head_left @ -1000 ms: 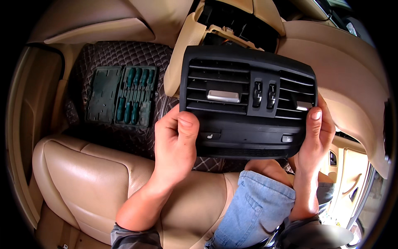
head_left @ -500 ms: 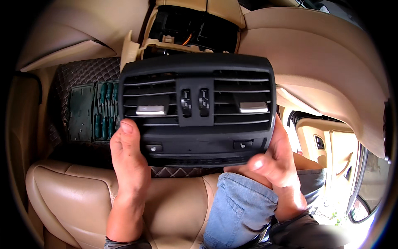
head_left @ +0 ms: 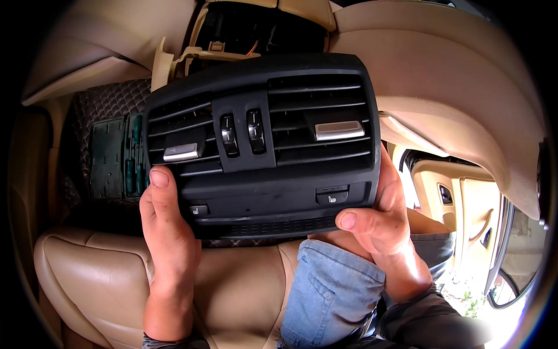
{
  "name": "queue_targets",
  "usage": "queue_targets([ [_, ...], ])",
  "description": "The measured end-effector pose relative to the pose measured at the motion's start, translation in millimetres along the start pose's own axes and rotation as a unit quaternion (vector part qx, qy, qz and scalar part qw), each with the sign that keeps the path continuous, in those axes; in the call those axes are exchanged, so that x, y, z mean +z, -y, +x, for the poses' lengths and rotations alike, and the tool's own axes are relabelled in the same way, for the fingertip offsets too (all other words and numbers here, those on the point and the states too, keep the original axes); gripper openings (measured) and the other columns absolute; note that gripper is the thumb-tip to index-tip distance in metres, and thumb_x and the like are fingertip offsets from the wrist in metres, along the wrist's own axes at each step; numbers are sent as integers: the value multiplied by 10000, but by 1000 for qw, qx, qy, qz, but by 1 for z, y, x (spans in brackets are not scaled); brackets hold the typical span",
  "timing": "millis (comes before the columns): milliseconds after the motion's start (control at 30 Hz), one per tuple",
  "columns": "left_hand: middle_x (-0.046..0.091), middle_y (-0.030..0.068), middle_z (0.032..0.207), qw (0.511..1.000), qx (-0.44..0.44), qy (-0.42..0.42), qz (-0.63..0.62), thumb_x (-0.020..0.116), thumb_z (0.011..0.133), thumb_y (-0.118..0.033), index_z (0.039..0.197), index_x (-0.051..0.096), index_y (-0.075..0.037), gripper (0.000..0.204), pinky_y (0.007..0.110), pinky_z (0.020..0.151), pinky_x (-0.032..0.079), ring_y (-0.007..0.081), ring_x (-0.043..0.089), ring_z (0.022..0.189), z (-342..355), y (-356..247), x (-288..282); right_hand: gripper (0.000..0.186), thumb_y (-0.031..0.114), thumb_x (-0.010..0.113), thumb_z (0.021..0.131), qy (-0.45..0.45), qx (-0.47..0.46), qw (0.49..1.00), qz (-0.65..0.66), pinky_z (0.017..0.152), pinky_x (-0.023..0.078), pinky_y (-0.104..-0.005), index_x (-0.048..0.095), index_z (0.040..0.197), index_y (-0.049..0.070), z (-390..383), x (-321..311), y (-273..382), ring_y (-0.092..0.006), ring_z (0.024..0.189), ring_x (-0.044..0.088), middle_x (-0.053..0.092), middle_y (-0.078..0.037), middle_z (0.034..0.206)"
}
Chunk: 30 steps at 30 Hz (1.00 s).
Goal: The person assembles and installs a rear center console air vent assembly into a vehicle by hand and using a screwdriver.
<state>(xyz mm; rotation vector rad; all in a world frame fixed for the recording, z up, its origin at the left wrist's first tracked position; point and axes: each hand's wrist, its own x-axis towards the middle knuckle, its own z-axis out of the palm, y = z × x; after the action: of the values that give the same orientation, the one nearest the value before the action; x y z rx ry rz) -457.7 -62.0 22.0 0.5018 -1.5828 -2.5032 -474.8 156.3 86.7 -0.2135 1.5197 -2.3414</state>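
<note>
Between my two hands I hold a black car air vent panel [head_left: 273,180], its face turned up toward me. It has two slatted vents with silver tabs, two thumbwheels in the middle and a small button at each lower side. My left hand [head_left: 168,215] grips the lower left corner, thumb on the front edge. My right hand [head_left: 383,227] clasps the lower right corner, thumb across the front, its fingers hidden behind. The panel tilts, its right end raised higher than the left. Beyond it lies the open back of the centre console [head_left: 279,29], with an orange wire inside.
A dark green tool case [head_left: 107,166] with several green-handled screwdrivers [head_left: 138,131] lies on the quilted floor mat [head_left: 116,96] at left. Beige front seat backs [head_left: 430,70] stand ahead. Below is the tan rear seat [head_left: 244,291]. An open door [head_left: 459,203] is at right.
The vent panel has swung from nearly level to tilted, its right end coming up and toward me. Both hands have shifted slightly left with it and keep their hold.
</note>
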Motion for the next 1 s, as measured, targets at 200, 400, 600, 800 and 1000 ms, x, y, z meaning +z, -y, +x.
queue_targets([
  [200, 600, 40, 899, 1000, 2, -9, 29, 439, 949, -531, 956, 565, 9, 555, 222, 747, 444, 85, 535, 798, -2, -3, 8, 971, -93, 709, 668, 33, -11, 999, -38, 1030, 357, -353, 122, 1439, -31, 4, -11, 2, -231, 1201, 501, 538, -158, 1269],
  [400, 593, 48, 929, 999, 0, 13, 34, 431, 953, -526, 1003, 555, 11, 553, 234, 768, 440, 96, 533, 816, -2, -2, 0, 975, -104, 703, 662, 28, -19, 999, -6, 1032, 359, -358, 117, 1437, -29, 5, -6, 2, -244, 1192, 511, 531, -164, 1278],
  [600, 590, 68, 1020, 1000, 7, -15, -21, 430, 958, -502, 1094, 544, 23, 554, 254, 818, 444, 124, 551, 896, -3, 9, 7, 851, 10, 694, 755, -18, -93, 991, -92, 987, 383, -338, 150, 1407, -32, 3, 7, -1, -226, 1132, 527, 536, -174, 1225],
  [800, 565, 72, 1104, 990, -23, 116, -82, 622, 796, -264, 1199, 493, 4, 502, 280, 899, 403, 137, 522, 988, -12, 9, -7, 722, 88, 698, 788, -92, -124, 972, -177, 950, 402, -316, 257, 1350, -21, 0, 8, -1, -178, 1075, 530, 556, -140, 1155],
  [1000, 574, 101, 1110, 984, -19, 147, -99, 599, 747, -127, 1226, 460, 28, 522, 283, 891, 423, 167, 548, 994, -7, 4, -6, 721, 65, 689, 774, -103, -120, 976, -151, 972, 388, -335, 262, 1349, -19, 5, 14, 2, -193, 1107, 513, 536, -150, 1185],
])
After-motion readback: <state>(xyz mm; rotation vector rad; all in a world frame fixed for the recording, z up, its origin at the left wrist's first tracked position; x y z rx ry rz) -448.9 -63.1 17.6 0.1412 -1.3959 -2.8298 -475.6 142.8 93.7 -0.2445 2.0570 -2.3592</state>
